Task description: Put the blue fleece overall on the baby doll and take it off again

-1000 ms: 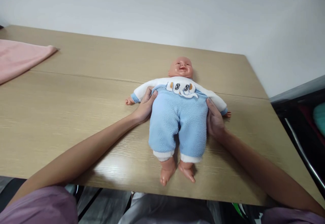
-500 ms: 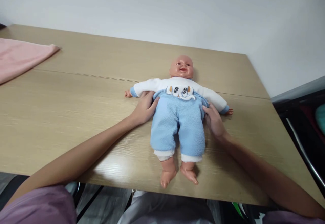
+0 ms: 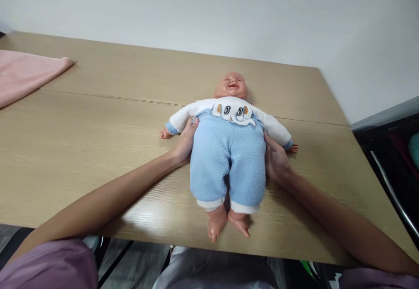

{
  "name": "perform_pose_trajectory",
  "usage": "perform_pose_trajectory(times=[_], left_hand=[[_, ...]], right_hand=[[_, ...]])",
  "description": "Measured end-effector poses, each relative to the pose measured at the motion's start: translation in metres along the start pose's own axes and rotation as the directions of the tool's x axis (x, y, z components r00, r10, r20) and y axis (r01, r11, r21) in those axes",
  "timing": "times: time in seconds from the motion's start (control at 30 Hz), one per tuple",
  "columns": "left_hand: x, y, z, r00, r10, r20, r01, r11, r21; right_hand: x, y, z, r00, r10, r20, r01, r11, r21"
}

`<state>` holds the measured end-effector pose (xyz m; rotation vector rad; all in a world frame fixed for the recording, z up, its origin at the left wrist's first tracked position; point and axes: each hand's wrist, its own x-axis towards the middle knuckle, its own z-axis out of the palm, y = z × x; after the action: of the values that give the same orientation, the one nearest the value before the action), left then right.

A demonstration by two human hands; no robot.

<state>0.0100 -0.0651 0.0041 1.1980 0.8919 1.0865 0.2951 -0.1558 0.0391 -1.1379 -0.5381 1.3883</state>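
A baby doll [image 3: 231,86] lies on its back on the wooden table [image 3: 98,132], head away from me and bare feet near the front edge. It wears a white top with an elephant face and fluffy light-blue trousers [image 3: 227,158]. My left hand [image 3: 185,140] grips the trousers' waistband at the doll's right side, thumb on top. My right hand [image 3: 275,160] holds the other side of the waistband, its fingers tucked under the fabric.
A pink cloth [image 3: 22,75] lies at the table's far left corner. A white wall stands behind the table. To the right, past the table edge, are dark objects and a metal bar [image 3: 391,193].
The trousers' waistband has gone up toward the doll's chest, and both hands moved up with it. The doll shifted slightly and its head tipped back.
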Motion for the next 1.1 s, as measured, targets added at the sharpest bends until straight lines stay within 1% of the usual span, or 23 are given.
perform_pose_trajectory(times=[0.07, 0.13, 0.27, 0.37, 0.5, 0.63, 0.8, 0.9, 1.1], left_hand=[[0.004, -0.003, 0.0, 0.998, -0.012, -0.067, 0.01, 0.999, -0.038], [0.007, -0.004, -0.001, 0.997, -0.025, -0.078, 0.021, 0.998, -0.053], [0.015, -0.005, -0.005, 0.998, -0.028, -0.049, 0.027, 0.999, -0.031], [0.021, -0.003, -0.009, 1.0, -0.008, -0.009, 0.008, 1.0, 0.027], [0.025, 0.005, -0.012, 0.998, 0.0, 0.058, -0.002, 1.0, 0.029], [0.027, 0.019, -0.013, 0.988, 0.086, 0.126, -0.101, 0.988, 0.114], [0.027, 0.033, -0.019, 0.974, 0.175, 0.145, -0.208, 0.944, 0.255], [0.027, 0.033, -0.022, 0.97, 0.174, 0.171, -0.219, 0.931, 0.291], [0.027, 0.027, -0.024, 0.956, 0.171, 0.239, -0.246, 0.911, 0.33]], right_hand=[[0.0, 0.0, 0.002, 1.0, -0.006, 0.005, 0.006, 1.0, 0.021], [0.002, 0.0, 0.003, 1.0, -0.017, 0.018, 0.016, 0.999, 0.035], [0.007, 0.0, 0.003, 0.998, -0.044, 0.039, 0.042, 0.998, 0.043], [0.01, -0.001, 0.003, 0.996, -0.088, 0.022, 0.087, 0.995, 0.059], [0.014, -0.006, 0.005, 0.991, -0.137, -0.004, 0.137, 0.988, 0.069], [0.018, -0.011, 0.004, 0.982, -0.191, -0.011, 0.19, 0.974, 0.122], [0.021, -0.011, 0.002, 0.965, -0.264, 0.004, 0.26, 0.952, 0.161], [0.022, -0.009, 0.0, 0.96, -0.278, 0.024, 0.271, 0.95, 0.157], [0.026, -0.006, -0.005, 0.955, -0.292, 0.05, 0.286, 0.952, 0.105]])
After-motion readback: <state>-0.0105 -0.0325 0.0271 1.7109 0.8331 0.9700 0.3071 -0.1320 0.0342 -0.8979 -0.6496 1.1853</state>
